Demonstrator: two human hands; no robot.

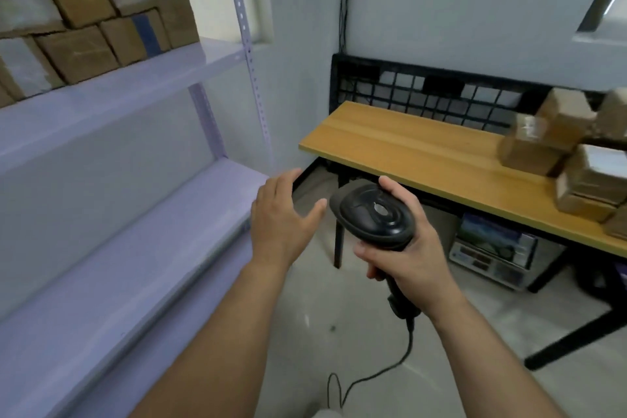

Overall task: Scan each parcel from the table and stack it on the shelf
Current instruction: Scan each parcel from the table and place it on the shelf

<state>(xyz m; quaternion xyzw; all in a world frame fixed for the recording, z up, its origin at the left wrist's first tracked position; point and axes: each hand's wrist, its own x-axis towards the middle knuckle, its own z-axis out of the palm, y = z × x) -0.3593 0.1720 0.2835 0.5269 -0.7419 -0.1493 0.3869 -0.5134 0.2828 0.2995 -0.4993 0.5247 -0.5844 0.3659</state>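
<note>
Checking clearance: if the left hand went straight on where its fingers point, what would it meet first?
Likely the table, at its left corner: the open left hand points towards it. Depth is unclear; it might pass below to the wall.

Left grip (281,217) splayed, right grip (412,249) curled.

Parcels on the table (424,149) are blurred and cut off by the right edge.

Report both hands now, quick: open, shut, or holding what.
Left hand: open, fingers spread, holding nothing.
Right hand: grips the black barcode scanner by its handle.
</note>
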